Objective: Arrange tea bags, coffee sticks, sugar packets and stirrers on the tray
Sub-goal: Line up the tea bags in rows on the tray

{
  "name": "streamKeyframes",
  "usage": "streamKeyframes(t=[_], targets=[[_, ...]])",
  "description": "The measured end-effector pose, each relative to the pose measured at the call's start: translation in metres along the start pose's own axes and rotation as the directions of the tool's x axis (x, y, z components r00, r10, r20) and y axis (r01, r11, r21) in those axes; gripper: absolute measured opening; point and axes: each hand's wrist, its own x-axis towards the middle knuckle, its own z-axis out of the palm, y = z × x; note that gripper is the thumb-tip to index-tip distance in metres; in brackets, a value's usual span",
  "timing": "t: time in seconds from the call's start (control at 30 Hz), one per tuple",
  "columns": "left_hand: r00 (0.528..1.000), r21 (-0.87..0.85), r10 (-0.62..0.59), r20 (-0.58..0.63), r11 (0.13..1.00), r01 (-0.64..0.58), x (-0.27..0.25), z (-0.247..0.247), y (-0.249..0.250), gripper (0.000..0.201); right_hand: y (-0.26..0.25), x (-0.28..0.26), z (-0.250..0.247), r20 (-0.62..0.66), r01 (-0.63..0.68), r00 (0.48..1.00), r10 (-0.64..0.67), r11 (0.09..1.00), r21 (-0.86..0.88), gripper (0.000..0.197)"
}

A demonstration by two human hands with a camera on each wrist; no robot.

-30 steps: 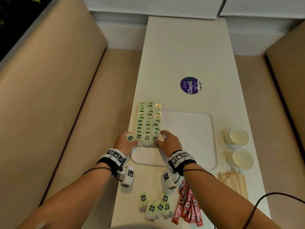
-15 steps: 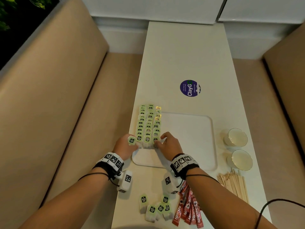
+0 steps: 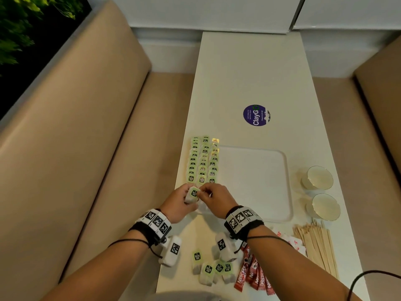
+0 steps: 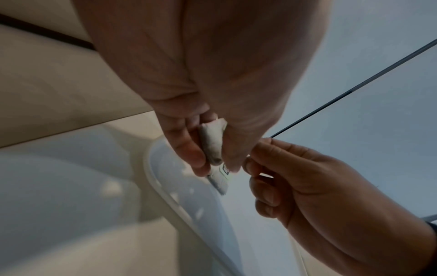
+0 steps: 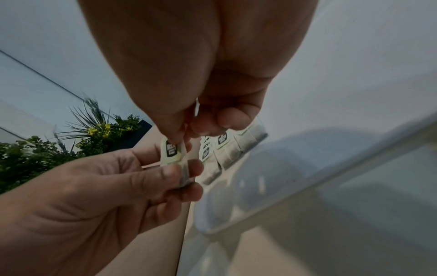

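Observation:
A white tray (image 3: pixel 256 192) lies on the table with three rows of green-tagged tea bags (image 3: pixel 202 161) along its left side. Just in front of the rows, above the tray's near left corner, my left hand (image 3: pixel 184 199) grips one tea bag (image 3: pixel 192 194). My right hand (image 3: pixel 206 192) pinches the green tag (image 5: pixel 171 151) of that bag from the right. In the left wrist view the white bag (image 4: pixel 212 143) sits between my thumb and fingers. Loose tea bags (image 3: pixel 213 268), red coffee sticks (image 3: pixel 252 274), sugar packets (image 3: pixel 296 243) and wooden stirrers (image 3: pixel 315 244) lie near the table's front edge.
Two small white bowls (image 3: pixel 317 177) (image 3: pixel 325 207) stand to the right of the tray. A round purple sticker (image 3: pixel 256 115) is on the table beyond it. Beige bench seats run along both sides. A black cable (image 3: pixel 368 276) crosses the front right corner.
Both hands have drawn back from the near end of the rows and come together. The right hand, which was touching the rows, now pinches the tag of the bag in my left hand.

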Motion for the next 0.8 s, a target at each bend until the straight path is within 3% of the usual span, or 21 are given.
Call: streamKeyframes(t=[0.13,0.27,0.43,0.8], targets=[[0.993,-0.009,-0.049,-0.109,0.999,0.049,-0.005,-0.002,-0.005,0.007,-0.003,-0.004,-0.004,-0.015,0.017,1.0,-0.018,0.999,-0.035,0.018],[0.989,0.06,-0.026,-0.145,0.998,0.035,-0.01,-0.004,-0.004,0.021,-0.003,-0.009,0.0,-0.022,0.015,1.0,-0.015,1.0,0.002,0.02],[0.982,0.048,-0.011,-0.19,0.999,0.02,-0.008,-0.006,-0.01,0.024,0.004,-0.011,0.013,0.042,-0.052,0.998,0.051,0.998,0.018,0.021],[0.942,0.149,-0.102,-0.32,0.976,0.156,0.01,-0.019,-0.017,0.011,0.006,-0.008,0.013,0.015,-0.11,0.994,0.11,0.994,-0.023,0.017]])
